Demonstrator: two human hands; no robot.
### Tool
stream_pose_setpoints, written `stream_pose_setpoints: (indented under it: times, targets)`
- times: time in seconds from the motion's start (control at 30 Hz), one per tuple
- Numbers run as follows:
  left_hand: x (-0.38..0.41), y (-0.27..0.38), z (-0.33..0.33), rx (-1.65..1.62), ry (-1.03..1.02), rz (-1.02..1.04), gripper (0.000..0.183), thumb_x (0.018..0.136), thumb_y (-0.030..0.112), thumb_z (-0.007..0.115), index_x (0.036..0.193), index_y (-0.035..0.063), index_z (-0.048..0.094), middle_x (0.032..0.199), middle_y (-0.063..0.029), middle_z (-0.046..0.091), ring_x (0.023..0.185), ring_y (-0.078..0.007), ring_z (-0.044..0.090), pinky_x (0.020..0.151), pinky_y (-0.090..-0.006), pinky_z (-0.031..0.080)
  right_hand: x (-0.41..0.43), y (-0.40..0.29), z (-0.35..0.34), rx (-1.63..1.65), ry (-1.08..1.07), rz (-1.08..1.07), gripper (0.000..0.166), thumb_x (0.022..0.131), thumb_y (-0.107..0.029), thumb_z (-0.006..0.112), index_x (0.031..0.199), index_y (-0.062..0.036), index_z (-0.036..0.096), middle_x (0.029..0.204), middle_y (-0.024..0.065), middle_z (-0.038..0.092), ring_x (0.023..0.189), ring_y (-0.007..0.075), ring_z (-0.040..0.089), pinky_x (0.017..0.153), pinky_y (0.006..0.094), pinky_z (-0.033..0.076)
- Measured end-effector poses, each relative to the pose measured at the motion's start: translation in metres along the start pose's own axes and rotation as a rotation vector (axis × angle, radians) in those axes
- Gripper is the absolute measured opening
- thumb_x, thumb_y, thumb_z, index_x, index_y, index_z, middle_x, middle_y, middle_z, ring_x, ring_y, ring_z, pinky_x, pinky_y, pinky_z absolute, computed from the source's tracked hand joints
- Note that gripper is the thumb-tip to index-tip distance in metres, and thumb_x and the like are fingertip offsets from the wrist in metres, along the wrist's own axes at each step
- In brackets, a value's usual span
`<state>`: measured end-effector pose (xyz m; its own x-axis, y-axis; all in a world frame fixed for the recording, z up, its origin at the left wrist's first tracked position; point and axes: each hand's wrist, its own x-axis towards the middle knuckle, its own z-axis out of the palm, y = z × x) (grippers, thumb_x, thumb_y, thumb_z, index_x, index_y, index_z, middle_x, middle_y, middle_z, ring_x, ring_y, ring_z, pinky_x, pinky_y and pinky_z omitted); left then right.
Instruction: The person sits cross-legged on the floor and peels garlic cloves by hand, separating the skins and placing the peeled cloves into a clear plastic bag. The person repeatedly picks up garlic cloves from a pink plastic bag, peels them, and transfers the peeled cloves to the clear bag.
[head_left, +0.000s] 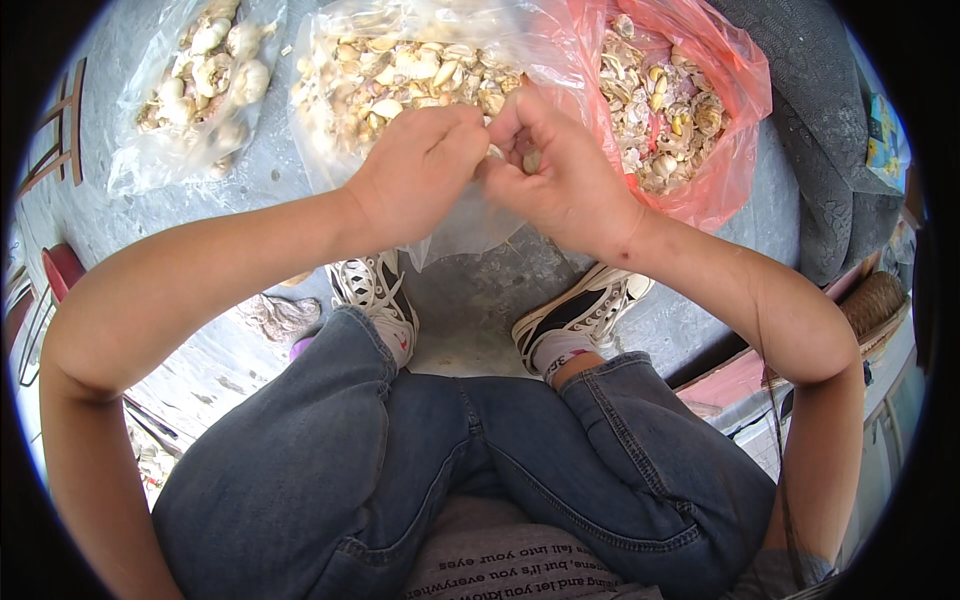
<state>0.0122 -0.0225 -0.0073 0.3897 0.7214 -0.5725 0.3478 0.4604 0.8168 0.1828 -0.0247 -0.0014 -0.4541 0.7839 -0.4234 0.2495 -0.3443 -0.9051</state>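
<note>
My left hand (424, 176) and my right hand (564, 176) meet over the front of a clear plastic bag (469, 221). Their fingertips close on a small pale garlic piece (493, 151), mostly hidden by the fingers. A garlic clove (531, 160) also shows inside the curled fingers of my right hand. Loose garlic cloves and husks (420, 71) fill the clear bag just beyond my hands. To the right, a red plastic bag (739, 169) holds papery garlic skins (664, 161) with a few cloves among them.
Whole garlic bulbs (214, 75) lie in another clear bag (135, 161) at the far left. My shoes (371, 289) rest on the grey concrete floor (480, 307). Dark grey fabric (817, 127) hangs at the right. A crumpled cloth (277, 316) and a red container (64, 268) sit at left.
</note>
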Motion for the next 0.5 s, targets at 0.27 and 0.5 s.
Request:
stream_pose_setpoints:
  times: [0.27,0.5]
  targets:
    - [0.002,0.021,-0.002,-0.208,-0.114,-0.235,0.033,0.088,0.030,0.042,0.074,0.0022,0.053,0.074,-0.0023,0.055,0.067,-0.0111,0.047,0.062,-0.0276,0.040,0.000,0.009,-0.006,0.081,0.024,0.102,0.018,0.081,-0.010,0.063,0.083,-0.0055,0.046,0.064,-0.0022,0.044,0.059,0.0049,0.043,0.050,0.0227,0.038]
    - [0.006,0.012,-0.011,-0.198,-0.146,-0.232,0.031,0.088,0.029,0.043,0.074,0.0031,0.054,0.071,-0.0003,0.053,0.064,-0.0086,0.045,0.060,-0.0249,0.037,0.005,0.003,-0.010,0.093,-0.024,0.100,0.017,0.080,-0.010,0.063,0.083,-0.0053,0.048,0.066,-0.0021,0.048,0.060,0.0045,0.046,0.050,0.0224,0.039]
